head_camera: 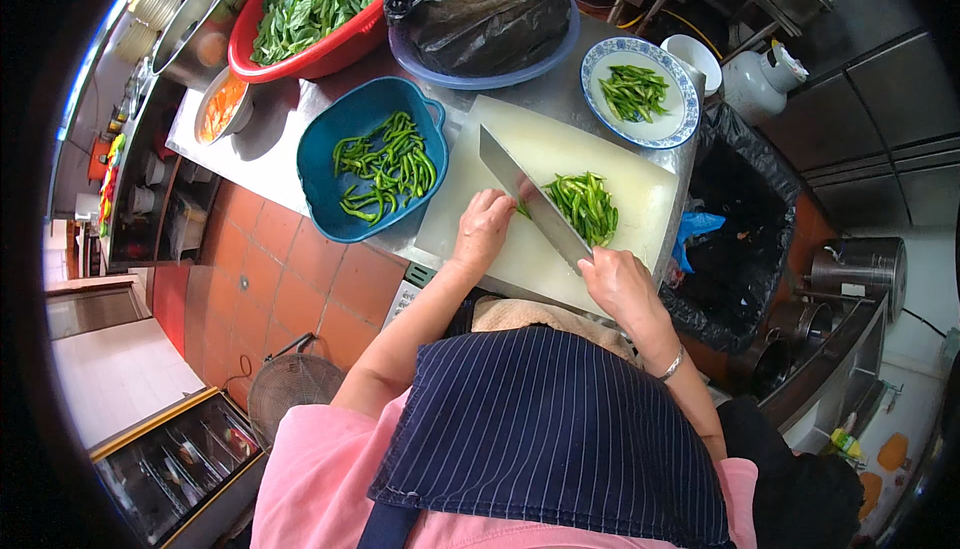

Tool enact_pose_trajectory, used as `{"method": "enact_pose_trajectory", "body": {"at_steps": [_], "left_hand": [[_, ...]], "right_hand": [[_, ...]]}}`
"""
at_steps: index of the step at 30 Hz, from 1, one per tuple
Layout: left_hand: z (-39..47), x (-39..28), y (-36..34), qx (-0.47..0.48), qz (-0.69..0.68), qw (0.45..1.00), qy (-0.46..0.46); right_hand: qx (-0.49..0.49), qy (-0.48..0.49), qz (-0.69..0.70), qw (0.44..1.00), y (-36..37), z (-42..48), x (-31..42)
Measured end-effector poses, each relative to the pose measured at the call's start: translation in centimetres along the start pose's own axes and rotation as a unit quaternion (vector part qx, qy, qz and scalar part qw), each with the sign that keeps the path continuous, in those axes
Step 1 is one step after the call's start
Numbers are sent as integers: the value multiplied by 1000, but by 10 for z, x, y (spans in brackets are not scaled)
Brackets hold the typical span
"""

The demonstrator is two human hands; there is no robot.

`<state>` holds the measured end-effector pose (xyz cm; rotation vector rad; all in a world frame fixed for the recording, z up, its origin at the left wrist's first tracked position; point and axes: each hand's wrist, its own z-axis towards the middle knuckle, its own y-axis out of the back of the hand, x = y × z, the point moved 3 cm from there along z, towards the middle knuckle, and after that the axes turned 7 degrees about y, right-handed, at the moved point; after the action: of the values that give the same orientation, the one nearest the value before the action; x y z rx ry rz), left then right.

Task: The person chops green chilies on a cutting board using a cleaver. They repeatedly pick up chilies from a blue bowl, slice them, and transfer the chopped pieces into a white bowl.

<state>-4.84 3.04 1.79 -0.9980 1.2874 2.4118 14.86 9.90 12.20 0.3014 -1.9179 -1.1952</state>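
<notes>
A wide-bladed kitchen cleaver (531, 200) is held by its handle in my right hand (622, 286), its blade slanting across the white cutting board (637, 166). With bent fingers, my left hand (484, 226) holds a green chili pepper (523, 209) against the board at the left side of the blade; most of the pepper is hidden. Sliced green chilies (585, 204) lie heaped to the right of the blade. Left of the board, a blue plastic basin (315, 151) contains whole green chilies (390, 163). A blue-patterned plate (675, 129) at the upper right bears more cut chilies (634, 91).
Along the table's far side stand a red basin (247, 54) of leafy greens and a blue basin (480, 82) with bean sprouts in a black bag. A metal bowl (240, 118) of orange-red food sits left. Beside the right edge is a black-lined waste bin (742, 279).
</notes>
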Motion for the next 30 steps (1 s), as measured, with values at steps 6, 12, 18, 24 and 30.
{"method": "enact_pose_trajectory", "body": {"at_steps": [6, 12, 18, 24, 30], "left_hand": [[0, 4, -3, 56, 53, 995, -68], [3, -3, -2, 66, 41, 993, -84], [2, 0, -3, 68, 49, 994, -77], [2, 0, -4, 65, 47, 992, -93], [-1, -2, -2, 66, 48, 992, -93]], "right_hand": [[20, -61, 96, 993, -1, -2, -15], [17, -61, 101, 993, -7, -8, -25], [39, -72, 80, 993, 7, -34, -38], [2, -26, 70, 997, 6, -41, -34], [34, -15, 51, 998, 17, -37, -27]]}}
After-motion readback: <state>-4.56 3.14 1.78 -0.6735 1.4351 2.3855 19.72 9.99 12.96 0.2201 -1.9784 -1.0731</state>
